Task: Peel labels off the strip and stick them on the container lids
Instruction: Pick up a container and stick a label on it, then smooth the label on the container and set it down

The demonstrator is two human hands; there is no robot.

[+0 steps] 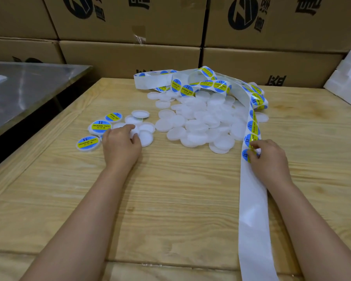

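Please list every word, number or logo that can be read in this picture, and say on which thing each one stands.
"SOLDERING PASTE": yellow band of the labelled lids and of the labels on the strip.
"II": blue top part of the same labels.
Small characters under "SOLDERING PASTE": too blurred to read.
Dark round logo and large characters on the cardboard boxes: cut off, not readable.

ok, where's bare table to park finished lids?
Bare light wooden tabletop between the forearms, from left hand to white backing strip under the right hand; also right of that strip. Crowded: heap of plain white round lids centre, blue-yellow labelled lids left, tangled label strip behind.
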